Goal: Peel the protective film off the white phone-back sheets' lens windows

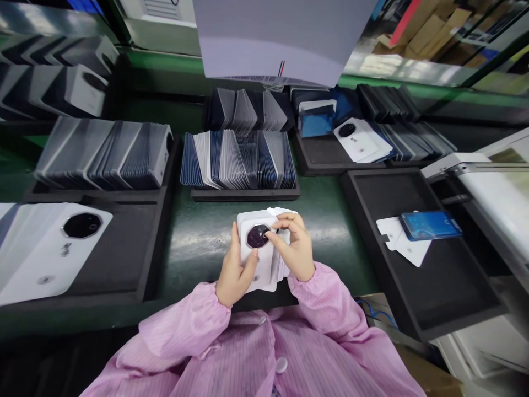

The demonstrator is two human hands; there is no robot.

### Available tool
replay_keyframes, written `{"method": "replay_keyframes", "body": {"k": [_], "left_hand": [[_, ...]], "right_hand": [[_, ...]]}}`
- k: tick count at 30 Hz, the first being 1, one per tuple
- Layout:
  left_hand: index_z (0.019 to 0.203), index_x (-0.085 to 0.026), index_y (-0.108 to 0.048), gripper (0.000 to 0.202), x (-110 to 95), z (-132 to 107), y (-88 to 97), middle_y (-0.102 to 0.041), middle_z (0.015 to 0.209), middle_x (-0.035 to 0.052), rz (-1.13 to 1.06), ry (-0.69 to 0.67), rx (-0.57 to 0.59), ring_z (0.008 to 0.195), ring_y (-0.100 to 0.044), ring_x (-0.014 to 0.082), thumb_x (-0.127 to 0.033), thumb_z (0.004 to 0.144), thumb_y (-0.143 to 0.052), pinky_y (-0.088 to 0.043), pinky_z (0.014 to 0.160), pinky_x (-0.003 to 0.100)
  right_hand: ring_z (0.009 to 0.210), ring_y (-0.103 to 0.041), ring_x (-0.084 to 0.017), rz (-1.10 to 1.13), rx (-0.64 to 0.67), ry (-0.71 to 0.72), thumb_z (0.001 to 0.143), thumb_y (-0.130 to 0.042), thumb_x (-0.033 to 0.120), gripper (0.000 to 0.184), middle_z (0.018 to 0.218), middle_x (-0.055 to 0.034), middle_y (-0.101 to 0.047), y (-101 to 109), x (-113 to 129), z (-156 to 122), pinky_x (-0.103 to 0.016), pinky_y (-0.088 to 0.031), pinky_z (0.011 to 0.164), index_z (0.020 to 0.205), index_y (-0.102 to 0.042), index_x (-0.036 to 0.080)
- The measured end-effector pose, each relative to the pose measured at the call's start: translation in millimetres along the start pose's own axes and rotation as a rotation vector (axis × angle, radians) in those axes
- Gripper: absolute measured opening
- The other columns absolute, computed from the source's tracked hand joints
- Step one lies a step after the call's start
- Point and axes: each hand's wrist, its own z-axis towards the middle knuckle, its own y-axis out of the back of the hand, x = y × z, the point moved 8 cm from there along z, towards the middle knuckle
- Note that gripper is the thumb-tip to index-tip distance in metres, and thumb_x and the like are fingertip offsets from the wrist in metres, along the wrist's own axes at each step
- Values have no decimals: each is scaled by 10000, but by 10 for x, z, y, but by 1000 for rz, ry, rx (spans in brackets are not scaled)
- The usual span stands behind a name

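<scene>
I hold a small stack of white phone back covers (261,259) over the green bench, just in front of my body. The top cover shows a dark octagonal camera window (257,236). My left hand (235,273) grips the stack from the left side, thumb lying on the top cover. My right hand (295,248) wraps the stack's right edge, its thumb and fingertips pinched at the camera window. Both wrists end in pink sleeves.
Black trays (243,193) behind hold upright rows of covers (237,160). A left tray carries a large white cover (49,248). A right tray (433,298) holds a blue-filmed piece (430,225) on a white cover. A white machine (496,187) stands far right.
</scene>
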Motion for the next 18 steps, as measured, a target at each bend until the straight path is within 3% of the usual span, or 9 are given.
{"method": "replay_keyframes", "body": {"k": [3,5,9,13,16,18], "left_hand": [[1531,-178,-28,818,-30,-9,-14,-495,1425,181,78,-45,14,1285,-512,284,-325,904,-531,-393,1069,442],[1531,-188,-27,804,0,1,-23,-476,1444,174,43,0,25,1297,-500,282,-339,912,-517,-400,1064,435],[1529,-233,-77,755,89,31,-46,-389,1514,130,-135,148,36,1354,-434,265,-364,920,-503,-356,1107,433],[1519,-234,-162,738,55,79,-1,-403,1510,108,-213,175,-20,1366,-421,248,-369,899,-540,-304,1146,405],[1512,-233,-195,717,-8,108,39,-412,1506,103,-216,149,-45,1365,-425,244,-369,899,-541,-321,1137,381],[1507,-230,-217,703,-37,118,67,-394,1519,98,-202,127,-61,1381,-399,246,-368,899,-542,-311,1141,369]], "right_hand": [[1017,-583,-222,91,23,-70,777,-706,258,80,1051,-70,-578,-35,-83,-15,-427,-488,916,781,-644,207],[1068,-570,-240,44,6,-43,796,-685,258,88,1084,-74,-574,-25,-55,-32,-465,-460,967,748,-632,207],[1207,-489,-291,-170,-31,245,812,-646,201,69,1119,-72,-601,-23,214,-99,-528,-427,992,754,-626,233],[987,-663,-224,-99,134,545,836,-586,108,146,875,-8,-712,-176,405,-233,-481,-473,924,852,-581,252],[830,-717,-189,15,162,550,844,-576,80,253,843,3,-737,-195,375,-266,-456,-506,885,1015,-544,264],[802,-721,-184,80,154,534,833,-584,65,455,857,-2,-745,-188,350,-273,-445,-533,855,1214,-468,286]]}}
